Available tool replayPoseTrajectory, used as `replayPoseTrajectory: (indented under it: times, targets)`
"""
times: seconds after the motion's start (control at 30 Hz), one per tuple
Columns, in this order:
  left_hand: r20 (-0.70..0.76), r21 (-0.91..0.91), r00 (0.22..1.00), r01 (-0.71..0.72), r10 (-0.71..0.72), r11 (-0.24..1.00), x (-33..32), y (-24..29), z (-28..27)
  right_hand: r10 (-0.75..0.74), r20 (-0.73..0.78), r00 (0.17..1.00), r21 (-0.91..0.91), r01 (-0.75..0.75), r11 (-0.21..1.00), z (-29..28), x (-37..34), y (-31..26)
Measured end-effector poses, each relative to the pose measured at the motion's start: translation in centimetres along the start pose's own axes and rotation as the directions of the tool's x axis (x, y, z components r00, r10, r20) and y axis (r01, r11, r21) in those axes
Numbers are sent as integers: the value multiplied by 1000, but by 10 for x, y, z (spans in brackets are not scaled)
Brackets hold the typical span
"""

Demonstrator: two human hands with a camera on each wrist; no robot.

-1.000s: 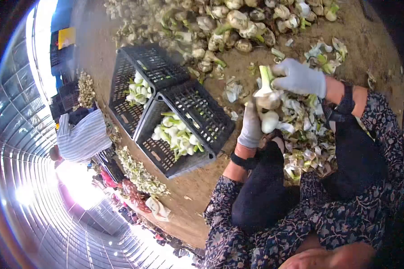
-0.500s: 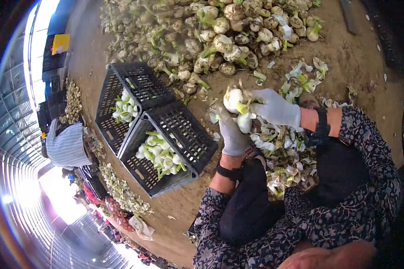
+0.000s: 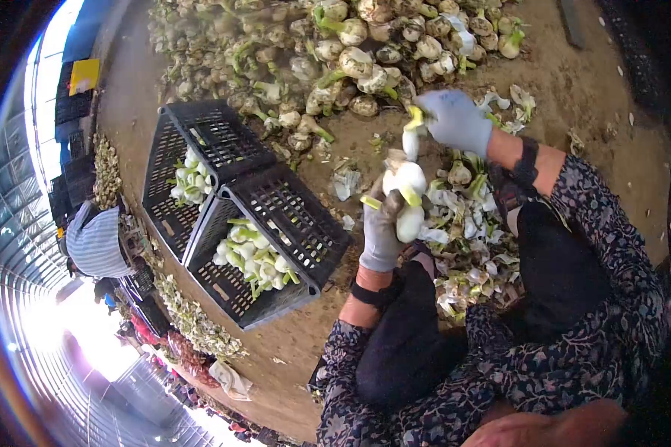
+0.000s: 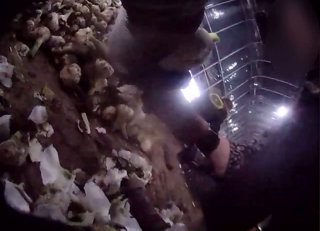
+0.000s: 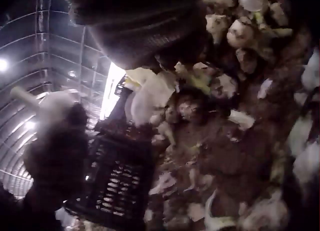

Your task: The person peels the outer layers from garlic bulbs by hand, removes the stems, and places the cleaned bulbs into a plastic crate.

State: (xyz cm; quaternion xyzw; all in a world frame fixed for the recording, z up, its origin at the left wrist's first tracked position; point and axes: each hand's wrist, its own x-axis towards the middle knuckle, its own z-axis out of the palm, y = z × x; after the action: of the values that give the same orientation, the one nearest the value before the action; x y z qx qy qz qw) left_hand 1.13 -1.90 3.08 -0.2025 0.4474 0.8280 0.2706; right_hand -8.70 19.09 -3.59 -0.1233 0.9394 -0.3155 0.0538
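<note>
In a whitish glove, my left hand grips a white garlic bulb with a short green stem stub. A second white bulb sits against the palm side of the same hand. Up and to the right, my gloved right hand pinches a strip of garlic skin with a yellow-green end. That pale, thin skin hangs below the right hand in the right wrist view, where the left hand is a dark shape. Loose peelings lie on the ground between the legs.
Two black crates lie tipped to the left, with trimmed garlic in them. A large heap of unpeeled garlic spreads across the ground ahead. Farther left, another person in a striped top bends down beside more garlic.
The hands were together at the garlic bulb; the right hand has since pulled away up and right with a strip of skin. The bulb in the left hand now shows more white.
</note>
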Motion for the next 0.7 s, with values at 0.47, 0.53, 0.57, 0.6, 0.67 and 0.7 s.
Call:
replayPoseTrajectory:
  times: [0.47, 0.53, 0.57, 0.6, 0.67, 0.7]
  targets:
    - [110, 144, 994, -22, 7, 989, -1, 6, -12, -287, 327, 900, 502, 92, 860, -57, -23, -49]
    - [138, 173, 990, -12, -12, 985, 0, 4, -14, -319, 300, 899, 475, 150, 867, -48, -23, -52]
    - [132, 226, 991, 6, -37, 974, -1, 4, -15, -312, 330, 891, 465, 134, 875, -50, -22, -51]
    - [124, 277, 990, 24, -60, 961, -2, 5, -16, -327, 352, 877, 470, 137, 872, -49, -23, -49]
    - [134, 302, 985, 65, -110, 951, -6, 10, -15, -359, 397, 845, 481, 142, 865, -48, -22, -47]
    - [155, 279, 979, 88, -135, 956, -7, 15, -11, -335, 418, 844, 439, 135, 888, -50, -21, -49]
